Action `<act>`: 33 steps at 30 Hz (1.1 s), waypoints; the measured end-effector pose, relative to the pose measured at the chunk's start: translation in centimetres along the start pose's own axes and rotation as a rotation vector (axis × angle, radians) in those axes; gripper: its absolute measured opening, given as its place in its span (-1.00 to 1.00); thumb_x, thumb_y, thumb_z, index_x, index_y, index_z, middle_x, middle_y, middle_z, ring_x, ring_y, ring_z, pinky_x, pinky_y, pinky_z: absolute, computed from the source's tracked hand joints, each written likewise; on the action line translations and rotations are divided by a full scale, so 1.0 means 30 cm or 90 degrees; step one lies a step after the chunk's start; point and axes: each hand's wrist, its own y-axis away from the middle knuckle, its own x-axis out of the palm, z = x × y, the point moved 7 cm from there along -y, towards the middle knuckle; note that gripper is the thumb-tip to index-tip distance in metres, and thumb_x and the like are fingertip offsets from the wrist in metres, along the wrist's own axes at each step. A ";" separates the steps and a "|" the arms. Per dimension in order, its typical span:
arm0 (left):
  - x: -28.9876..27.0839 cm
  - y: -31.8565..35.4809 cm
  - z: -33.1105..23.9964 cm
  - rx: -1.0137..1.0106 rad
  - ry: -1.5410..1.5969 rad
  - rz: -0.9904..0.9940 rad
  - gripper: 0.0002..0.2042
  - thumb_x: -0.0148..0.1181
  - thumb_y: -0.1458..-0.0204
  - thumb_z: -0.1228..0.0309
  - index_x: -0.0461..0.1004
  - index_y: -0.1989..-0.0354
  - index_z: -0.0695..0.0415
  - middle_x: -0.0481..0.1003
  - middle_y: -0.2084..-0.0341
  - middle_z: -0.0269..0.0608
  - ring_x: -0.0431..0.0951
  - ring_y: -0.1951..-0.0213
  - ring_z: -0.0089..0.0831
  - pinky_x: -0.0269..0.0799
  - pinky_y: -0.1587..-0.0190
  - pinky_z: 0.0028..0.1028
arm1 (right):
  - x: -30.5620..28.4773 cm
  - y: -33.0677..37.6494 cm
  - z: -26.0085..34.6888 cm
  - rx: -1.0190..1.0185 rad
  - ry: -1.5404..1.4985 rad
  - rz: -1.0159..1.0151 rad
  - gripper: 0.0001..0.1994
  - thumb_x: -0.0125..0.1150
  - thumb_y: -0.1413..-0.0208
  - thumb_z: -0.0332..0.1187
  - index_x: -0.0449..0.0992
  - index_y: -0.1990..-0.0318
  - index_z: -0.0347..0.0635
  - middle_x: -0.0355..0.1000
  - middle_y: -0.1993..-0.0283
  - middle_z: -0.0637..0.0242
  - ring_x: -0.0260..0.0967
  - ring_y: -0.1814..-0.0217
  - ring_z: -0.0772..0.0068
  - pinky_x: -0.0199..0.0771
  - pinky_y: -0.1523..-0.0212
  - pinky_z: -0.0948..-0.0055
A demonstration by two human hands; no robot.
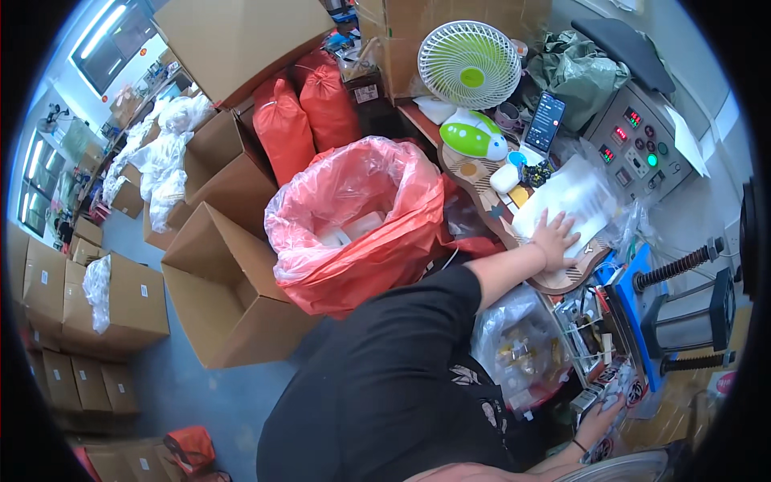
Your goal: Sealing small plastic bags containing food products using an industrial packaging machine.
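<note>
My left hand (556, 241) lies flat with its fingers spread on the edge of a white, translucent plastic sheet or bag (562, 197). Under it is a curvy-edged wooden tabletop (554, 281). Down by the machine, my right hand (598, 422) is closed at some white, black and red printed wrapping (625, 384); what lies in its fingers is too small to make out. Between the hands sits a metal-edged tray of small parts (585, 325). A clear plastic bag with yellowish and white pieces (522, 353) hangs close to my body.
A machine with a blue plate (634, 305) and spring rods (679, 265) stands at right, below a grey control box (638, 149). A phone (544, 122), a green-white fan (470, 64) and a white mouse-like object (504, 178) are behind. Left are a red lined bag (361, 265) and open cartons (233, 297).
</note>
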 end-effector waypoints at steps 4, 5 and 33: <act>-0.013 0.069 0.018 -0.038 0.051 -0.034 -0.25 -0.13 -0.13 -0.29 0.13 -0.45 -0.16 -0.04 -0.48 -0.05 -0.15 -0.50 -0.04 -0.38 -0.42 0.22 | -0.033 0.007 0.024 0.079 -0.084 -0.046 -0.43 0.00 -0.13 -0.61 0.13 -0.34 -0.34 0.31 -0.24 -0.11 0.24 -0.31 -0.15 0.20 -0.32 0.13; -0.058 0.083 0.009 -0.013 0.050 -0.160 -0.23 -0.11 -0.11 -0.28 0.15 -0.43 -0.12 -0.03 -0.47 0.00 -0.14 -0.50 -0.03 -0.35 -0.42 0.21 | -0.017 -0.007 0.011 0.035 -0.022 -0.016 -0.47 0.01 -0.13 -0.60 0.19 -0.30 -0.35 0.33 -0.21 -0.11 0.27 -0.27 -0.15 0.22 -0.30 0.14; -0.134 0.394 -0.089 0.174 0.239 -0.137 -0.82 0.16 -0.14 0.43 0.61 0.12 0.08 0.59 0.28 -0.24 0.54 0.22 -0.36 0.42 0.12 -0.39 | -0.254 0.118 0.196 -0.039 -0.137 -0.284 -0.84 0.13 -0.21 -0.39 0.48 0.12 -0.23 0.45 0.22 0.04 0.42 0.15 -0.02 0.39 0.11 0.16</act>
